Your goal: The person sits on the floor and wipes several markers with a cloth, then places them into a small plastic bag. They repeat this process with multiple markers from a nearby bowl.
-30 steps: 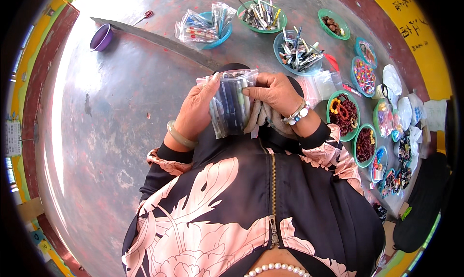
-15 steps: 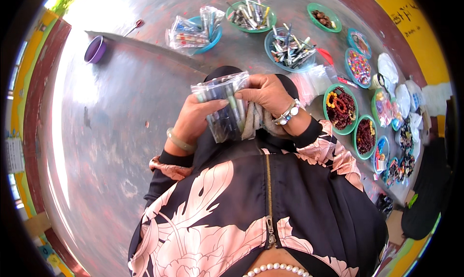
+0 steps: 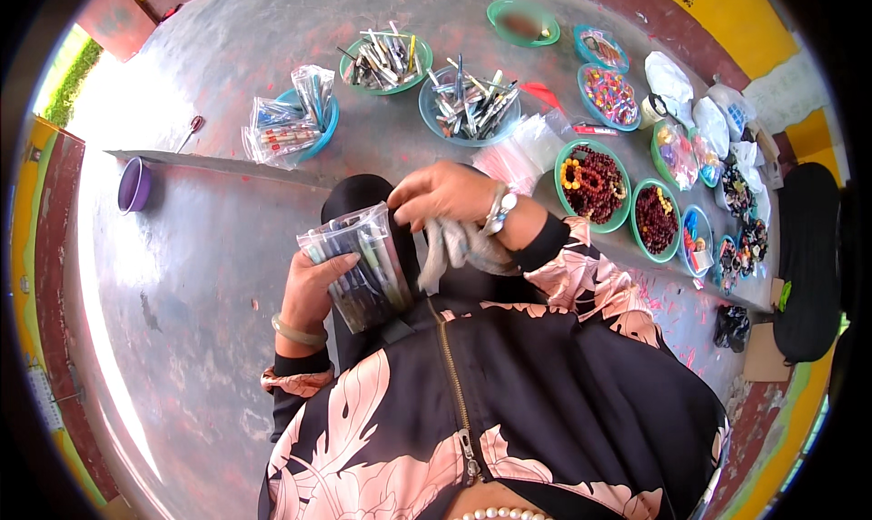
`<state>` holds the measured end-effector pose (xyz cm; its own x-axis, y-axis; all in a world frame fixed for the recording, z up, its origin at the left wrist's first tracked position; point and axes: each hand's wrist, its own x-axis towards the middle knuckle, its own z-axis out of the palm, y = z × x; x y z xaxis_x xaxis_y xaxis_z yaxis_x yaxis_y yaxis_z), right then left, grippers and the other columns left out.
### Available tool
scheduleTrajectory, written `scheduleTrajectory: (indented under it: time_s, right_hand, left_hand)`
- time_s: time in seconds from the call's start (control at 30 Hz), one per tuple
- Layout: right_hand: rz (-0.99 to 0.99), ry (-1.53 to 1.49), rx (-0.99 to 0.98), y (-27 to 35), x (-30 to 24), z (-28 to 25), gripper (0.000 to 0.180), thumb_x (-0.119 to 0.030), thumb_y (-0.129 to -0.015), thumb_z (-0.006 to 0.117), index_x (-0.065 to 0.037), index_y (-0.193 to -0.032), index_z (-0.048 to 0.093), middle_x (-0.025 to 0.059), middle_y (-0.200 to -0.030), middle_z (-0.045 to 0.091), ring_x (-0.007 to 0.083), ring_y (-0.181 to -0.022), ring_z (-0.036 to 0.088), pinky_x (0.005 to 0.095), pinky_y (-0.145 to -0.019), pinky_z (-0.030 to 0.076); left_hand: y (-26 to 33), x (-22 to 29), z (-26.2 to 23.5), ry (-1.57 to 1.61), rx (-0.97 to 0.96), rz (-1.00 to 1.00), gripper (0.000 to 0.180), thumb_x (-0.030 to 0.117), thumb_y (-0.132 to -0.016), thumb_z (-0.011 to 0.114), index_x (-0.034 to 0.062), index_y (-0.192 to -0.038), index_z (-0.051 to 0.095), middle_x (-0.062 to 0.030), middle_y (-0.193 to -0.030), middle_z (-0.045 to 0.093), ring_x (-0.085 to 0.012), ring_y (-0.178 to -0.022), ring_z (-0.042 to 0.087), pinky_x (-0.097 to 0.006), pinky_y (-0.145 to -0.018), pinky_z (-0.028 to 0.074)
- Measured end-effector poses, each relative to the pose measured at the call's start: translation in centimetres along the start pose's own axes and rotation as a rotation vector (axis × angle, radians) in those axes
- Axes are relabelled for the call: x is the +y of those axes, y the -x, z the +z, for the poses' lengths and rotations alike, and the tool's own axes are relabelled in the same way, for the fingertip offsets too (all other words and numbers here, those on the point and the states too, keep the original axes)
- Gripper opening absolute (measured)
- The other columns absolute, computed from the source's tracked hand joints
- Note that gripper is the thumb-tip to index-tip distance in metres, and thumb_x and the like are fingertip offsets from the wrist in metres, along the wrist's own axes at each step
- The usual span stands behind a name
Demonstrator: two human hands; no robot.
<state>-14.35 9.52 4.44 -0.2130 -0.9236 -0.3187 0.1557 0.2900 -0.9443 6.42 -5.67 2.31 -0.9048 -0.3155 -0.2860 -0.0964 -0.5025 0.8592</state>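
My left hand (image 3: 313, 288) grips a clear zip bag (image 3: 371, 279) of pens over my lap, its thumb across the front. The pens inside are mostly dark, with a pale green one among them. My right hand (image 3: 440, 196) is beside the bag's upper right corner, fingers loosely bent and apart. Beneath that hand hangs a grey cloth (image 3: 445, 252); whether any fingers hold it is hidden.
Ahead on a raised ledge stand a blue basin of bagged pens (image 3: 325, 129), a green basin of pens (image 3: 386, 61) and a blue basin of pens (image 3: 470, 107). Flat clear bags (image 3: 531, 152) and bead bowls (image 3: 592, 182) lie to the right. A purple basin (image 3: 134, 186) is far left.
My right hand has come off the bag's front and now sits at its upper right edge. My left hand still grips the bag. The whole view has shifted.
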Motion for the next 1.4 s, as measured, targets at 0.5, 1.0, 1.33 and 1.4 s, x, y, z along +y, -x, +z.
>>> scheduleTrajectory:
  time_s: [0.5, 1.0, 1.33, 1.4]
  right_hand:
    - [-0.047, -0.130, 0.465, 7.1, 3.4, -18.1, 0.023, -0.015, -0.085, 0.063, 0.000, -0.102, 0.061, 0.0044, -0.073, 0.063, 0.0078, -0.064, 0.059, 0.0180, -0.057, 0.045]
    - [0.368, 0.938, 0.855, -8.0, 15.1, -36.6, 0.032, -0.034, -0.075, 0.069, -0.004, -0.086, 0.068, 0.0041, -0.074, 0.068, 0.0166, -0.071, 0.064, 0.0295, -0.068, 0.048]
    - [0.608, 1.150, 0.743, -12.4, 15.7, -40.4, 0.036, -0.042, -0.077, 0.060, -0.012, -0.094, 0.070, 0.0137, -0.099, 0.067, 0.0290, -0.094, 0.063, 0.0371, -0.082, 0.047]
    - [0.654, 1.176, 0.755, -11.9, 15.4, -39.5, 0.036, -0.043, -0.077, 0.059, -0.013, -0.093, 0.070, 0.0137, -0.099, 0.067, 0.0293, -0.094, 0.063, 0.0370, -0.082, 0.048]
  left_hand:
    - [-0.9, 0.7, 0.6, 0.031, -0.014, -0.007, 0.037, -0.005, -0.078, 0.064, -0.0041, -0.114, 0.058, -0.0066, -0.101, 0.065, -0.0147, -0.089, 0.061, -0.027, -0.082, 0.047]
    - [-2.4, 1.0, 1.6, -0.135, 0.071, -0.097, 0.034, -0.005, -0.077, 0.065, -0.0029, -0.110, 0.060, -0.0055, -0.100, 0.067, -0.0137, -0.087, 0.062, -0.027, -0.081, 0.048]
    - [-3.1, 1.5, 1.7, -0.137, 0.067, -0.149, 0.034, -0.006, -0.077, 0.066, -0.0035, -0.111, 0.060, -0.0044, -0.100, 0.066, -0.0115, -0.089, 0.060, -0.025, -0.081, 0.048]
    - [-3.1, 1.7, 1.7, -0.141, 0.055, -0.144, 0.035, -0.006, -0.077, 0.066, -0.0037, -0.112, 0.059, -0.0046, -0.100, 0.066, -0.0118, -0.089, 0.060, -0.025, -0.081, 0.048]
